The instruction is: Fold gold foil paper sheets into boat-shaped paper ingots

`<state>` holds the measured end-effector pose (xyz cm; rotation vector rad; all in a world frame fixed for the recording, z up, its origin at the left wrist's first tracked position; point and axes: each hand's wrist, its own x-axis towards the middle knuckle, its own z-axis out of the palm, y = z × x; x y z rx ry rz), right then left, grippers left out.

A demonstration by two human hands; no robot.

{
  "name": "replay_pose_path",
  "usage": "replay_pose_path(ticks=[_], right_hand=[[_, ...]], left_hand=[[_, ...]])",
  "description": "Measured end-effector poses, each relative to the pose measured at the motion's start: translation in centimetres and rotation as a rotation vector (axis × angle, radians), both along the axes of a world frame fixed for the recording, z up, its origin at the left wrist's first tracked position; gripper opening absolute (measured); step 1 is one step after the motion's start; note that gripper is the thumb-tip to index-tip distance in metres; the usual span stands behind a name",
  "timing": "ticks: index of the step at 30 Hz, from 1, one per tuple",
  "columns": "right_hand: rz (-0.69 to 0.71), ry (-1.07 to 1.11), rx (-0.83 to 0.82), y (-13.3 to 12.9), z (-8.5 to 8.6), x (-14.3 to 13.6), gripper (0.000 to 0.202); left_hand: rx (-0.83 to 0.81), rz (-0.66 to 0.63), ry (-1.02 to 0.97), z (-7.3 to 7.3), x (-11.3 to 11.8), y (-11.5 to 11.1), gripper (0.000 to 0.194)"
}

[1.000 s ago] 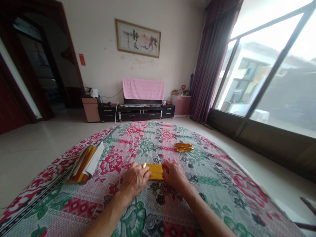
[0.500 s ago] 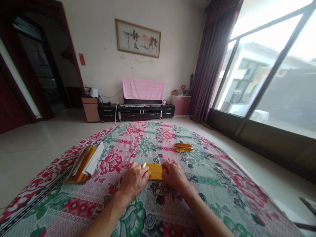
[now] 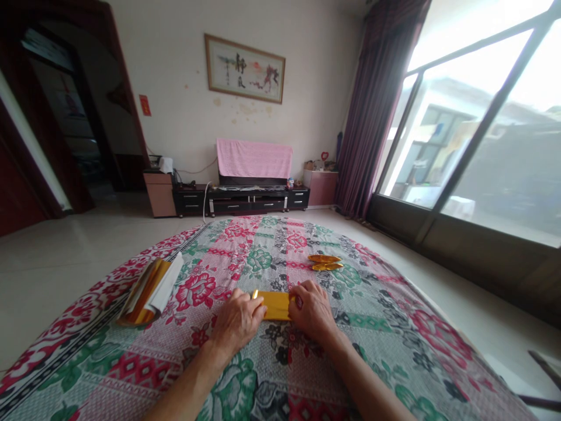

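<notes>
A folded piece of gold foil paper lies flat on the flowered cloth in front of me. My left hand grips its left end, thumb on top and fingers curled. At the right end, my right hand is closed on the paper with bent fingers. Beyond my right hand rest two folded gold paper pieces, pointed at both ends, side by side. Off to the left is a loosely curled stack of gold and white paper sheets.
The patterned cloth covers a round surface. Past its far edge stands a low black cabinet with a pink towel draped above it. A large window and a purple curtain are on the right.
My right hand has shifted very slightly, its fingers a little more raised at the paper's right end. The left hand and the paper stay in nearly the same place.
</notes>
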<state>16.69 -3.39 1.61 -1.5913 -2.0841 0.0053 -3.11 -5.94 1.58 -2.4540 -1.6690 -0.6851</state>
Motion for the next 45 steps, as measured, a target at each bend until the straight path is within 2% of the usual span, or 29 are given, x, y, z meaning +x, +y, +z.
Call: replay_pose_path(ticks=[10, 19, 27, 33, 35, 40, 45], right_hand=[[-0.014, 0.091, -0.024, 0.5, -0.2, -0.2, 0.016], [0.058, 0.162, 0.0, 0.7, -0.4, -0.6, 0.015], [0.043, 0.26, -0.037, 1.3, -0.6, -0.8, 0.036], [0.11, 0.338, -0.083, 0.7, 0.4, -1.4, 0.021], [0.139, 0.398, -0.046, 0.5, 0.4, -1.6, 0.02], [0.253, 0.564, 0.033, 0.4, -0.2, -2.0, 0.014], [0.321, 0.679, 0.091, 0.5, -0.6, -2.2, 0.011]], left_hand=[[0.02, -0.008, -0.022, -0.3, -0.1, 0.0, 0.026], [0.023, -0.01, -0.031, -0.4, 0.0, 0.0, 0.025], [0.015, -0.009, -0.021, -0.2, 0.0, -0.1, 0.025], [0.014, -0.017, -0.04, -0.2, 0.0, -0.2, 0.026], [0.011, -0.003, -0.085, -0.2, -0.1, -0.2, 0.029], [0.06, 0.183, -0.264, -0.5, -0.3, 0.1, 0.053], [0.106, 0.231, -0.446, -1.3, -0.9, 0.9, 0.065]])
